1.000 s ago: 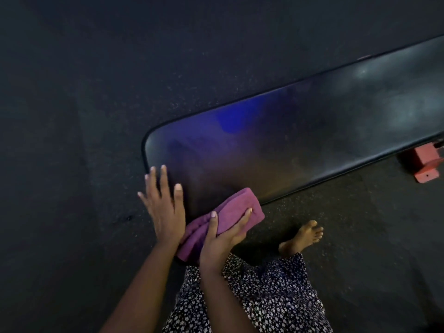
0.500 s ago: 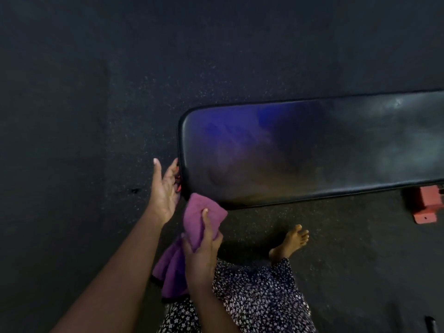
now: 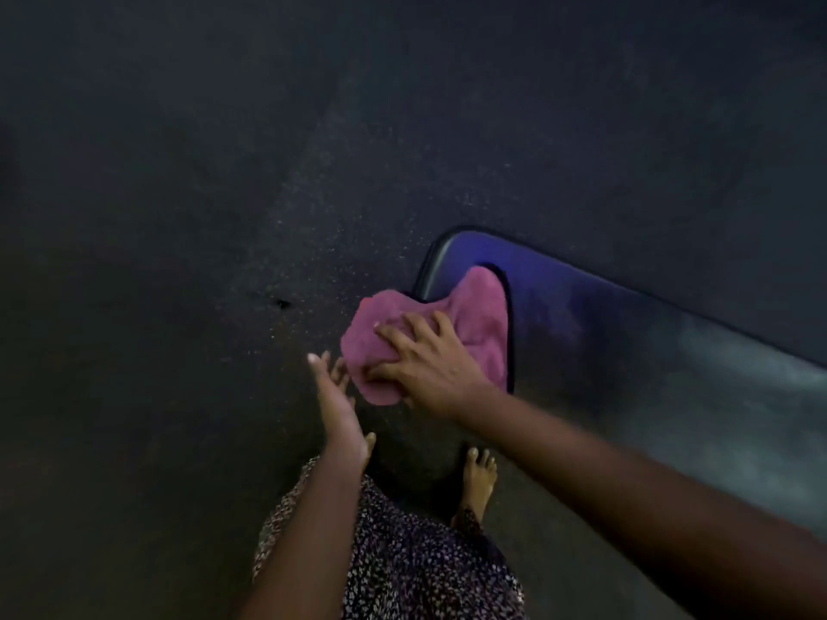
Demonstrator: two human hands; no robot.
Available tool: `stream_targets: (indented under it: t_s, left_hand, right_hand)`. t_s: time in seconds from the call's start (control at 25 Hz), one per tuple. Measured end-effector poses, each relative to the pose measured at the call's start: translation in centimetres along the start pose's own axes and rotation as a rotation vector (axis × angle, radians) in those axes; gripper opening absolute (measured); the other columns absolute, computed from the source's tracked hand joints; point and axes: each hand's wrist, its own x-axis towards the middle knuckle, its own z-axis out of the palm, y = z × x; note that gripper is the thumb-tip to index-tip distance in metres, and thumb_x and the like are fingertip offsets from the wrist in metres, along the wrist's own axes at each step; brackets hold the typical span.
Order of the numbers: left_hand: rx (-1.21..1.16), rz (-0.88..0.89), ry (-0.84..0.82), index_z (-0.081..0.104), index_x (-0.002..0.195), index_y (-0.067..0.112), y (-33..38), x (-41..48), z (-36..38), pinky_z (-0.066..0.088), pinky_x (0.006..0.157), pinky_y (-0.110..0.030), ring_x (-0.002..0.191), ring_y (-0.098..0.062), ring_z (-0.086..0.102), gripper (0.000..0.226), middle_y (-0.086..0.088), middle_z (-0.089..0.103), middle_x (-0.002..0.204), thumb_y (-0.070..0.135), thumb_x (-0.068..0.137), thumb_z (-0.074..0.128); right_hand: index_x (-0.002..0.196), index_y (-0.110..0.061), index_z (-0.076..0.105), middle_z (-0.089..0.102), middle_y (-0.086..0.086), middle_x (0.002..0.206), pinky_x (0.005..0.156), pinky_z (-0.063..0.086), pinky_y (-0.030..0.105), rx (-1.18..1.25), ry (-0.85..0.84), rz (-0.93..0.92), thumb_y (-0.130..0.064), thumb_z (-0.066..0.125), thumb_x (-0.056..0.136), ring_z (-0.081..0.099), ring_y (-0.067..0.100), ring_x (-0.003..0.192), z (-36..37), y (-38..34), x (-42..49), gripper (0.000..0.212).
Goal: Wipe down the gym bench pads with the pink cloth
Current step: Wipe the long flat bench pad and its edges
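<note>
The long black bench pad (image 3: 671,351) runs from the middle of the view to the right edge, with a blue sheen at its rounded near end. The pink cloth (image 3: 474,306) is draped over that end of the pad. My right hand (image 3: 429,364) lies on the cloth with fingers spread and curled into it, thumb underneath, gripping it against the pad's end. My left hand (image 3: 338,404) hangs just left of the cloth, fingers straight, holding nothing.
Dark speckled rubber floor (image 3: 223,217) surrounds the bench. My bare feet (image 3: 479,481) and patterned skirt (image 3: 402,566) are below the pad's end.
The view has swung so the pad's end lies right of centre. My right hand moved the cloth from the pad's near corner up over its end. My left hand came off the pad's edge.
</note>
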Motion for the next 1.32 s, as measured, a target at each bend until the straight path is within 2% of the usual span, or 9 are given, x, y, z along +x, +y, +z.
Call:
stream_targets:
  t_s: [0.12, 0.32, 0.52, 0.6, 0.8, 1.0, 1.16, 1.24, 1.32]
  left_hand:
    - [-0.077, -0.076, 0.034, 0.033, 0.142, 0.030, -1.6, -0.5, 2.0, 0.027, 0.108, -0.042, 0.128, -0.022, 0.043, 0.066, -0.002, 0.045, 0.143, 0.067, 0.089, 0.016]
    - [0.006, 0.017, -0.005, 0.036, 0.142, 0.019, -0.3, 0.6, 5.7, 0.028, 0.112, -0.040, 0.130, -0.024, 0.042, 0.069, -0.008, 0.044, 0.143, 0.062, 0.092, 0.014]
    - [0.344, 0.021, -0.086, 0.043, 0.137, 0.028, 1.8, 2.5, 8.6, 0.031, 0.104, -0.040, 0.127, -0.026, 0.043, 0.081, -0.006, 0.045, 0.141, 0.079, 0.078, 0.020]
    - [0.560, 0.098, -0.114, 0.035, 0.140, 0.033, 2.4, 2.3, 10.4, 0.028, 0.106, -0.041, 0.131, -0.029, 0.039, 0.070, -0.005, 0.041, 0.144, 0.072, 0.085, 0.017]
    - [1.041, 0.355, 0.051, 0.034, 0.138, 0.031, 2.0, 2.5, 12.7, 0.038, 0.093, -0.041, 0.119, -0.031, 0.051, 0.064, -0.010, 0.054, 0.130, 0.067, 0.088, 0.016]
    - [1.020, 0.367, -0.031, 0.044, 0.132, 0.024, 1.6, 3.6, 12.3, 0.040, 0.091, -0.037, 0.115, -0.029, 0.053, 0.068, -0.007, 0.058, 0.125, 0.069, 0.085, 0.025]
    - [1.028, 0.587, -0.130, 0.038, 0.139, 0.023, 1.3, 2.6, 11.9, 0.037, 0.107, -0.044, 0.130, -0.023, 0.042, 0.087, -0.003, 0.044, 0.139, 0.079, 0.074, 0.030]
    - [1.259, 0.789, -0.091, 0.022, 0.147, 0.021, 0.2, 1.3, 12.1, 0.017, 0.117, -0.042, 0.142, -0.021, 0.019, 0.074, -0.002, 0.020, 0.154, 0.062, 0.087, 0.036]
    - [1.404, 1.102, -0.105, 0.022, 0.147, 0.021, -1.3, -0.4, 12.9, 0.001, 0.118, -0.038, 0.145, -0.017, 0.007, 0.069, 0.000, 0.016, 0.156, 0.057, 0.088, 0.029]
  right_hand:
    - [0.136, -0.040, 0.036, 0.021, 0.006, 0.152, 0.111, 0.001, 0.058, -0.120, -0.093, -0.240, -0.055, 0.047, 0.086, 0.010, 0.035, 0.140, 1.6, 3.1, 2.9, 0.053]
    - [0.132, -0.034, 0.044, 0.038, 0.008, 0.140, 0.108, 0.019, 0.054, -0.203, -0.071, -0.325, -0.064, 0.041, 0.083, 0.031, 0.031, 0.128, 0.2, 6.8, 6.9, 0.057]
    - [0.128, -0.034, 0.049, 0.047, 0.006, 0.126, 0.094, 0.032, 0.043, -0.219, -0.028, -0.209, -0.066, 0.039, 0.084, 0.041, 0.026, 0.115, -2.1, 12.0, 9.9, 0.055]
    - [0.130, -0.036, 0.048, 0.047, 0.007, 0.127, 0.092, 0.034, 0.042, -0.177, -0.046, -0.126, -0.065, 0.040, 0.084, 0.042, 0.027, 0.116, -2.9, 14.1, 10.4, 0.055]
    - [0.132, -0.038, 0.044, 0.052, 0.007, 0.122, 0.092, 0.039, 0.039, 0.190, -0.087, 0.091, -0.054, 0.051, 0.084, 0.049, 0.027, 0.113, -3.4, 18.9, 10.9, 0.051]
    - [0.130, -0.048, 0.040, 0.063, 0.002, 0.117, 0.083, 0.042, 0.034, 0.365, 0.066, 0.228, -0.052, 0.049, 0.083, 0.058, 0.026, 0.106, -1.3, 21.6, 8.5, 0.048]
    - [0.134, -0.049, 0.033, 0.060, 0.003, 0.126, 0.091, 0.041, 0.040, 0.442, 0.077, 0.369, -0.056, 0.044, 0.087, 0.054, 0.030, 0.113, -0.1, 23.5, 4.9, 0.049]
    - [0.136, -0.049, 0.031, 0.058, 0.003, 0.128, 0.091, 0.040, 0.041, 0.448, 0.077, 0.417, -0.059, 0.041, 0.088, 0.053, 0.030, 0.115, 0.9, 24.6, 2.8, 0.050]
    - [0.137, -0.048, 0.029, 0.057, 0.003, 0.129, 0.090, 0.040, 0.041, 0.446, 0.082, 0.453, -0.060, 0.040, 0.088, 0.054, 0.029, 0.115, 1.9, 25.2, 0.7, 0.052]
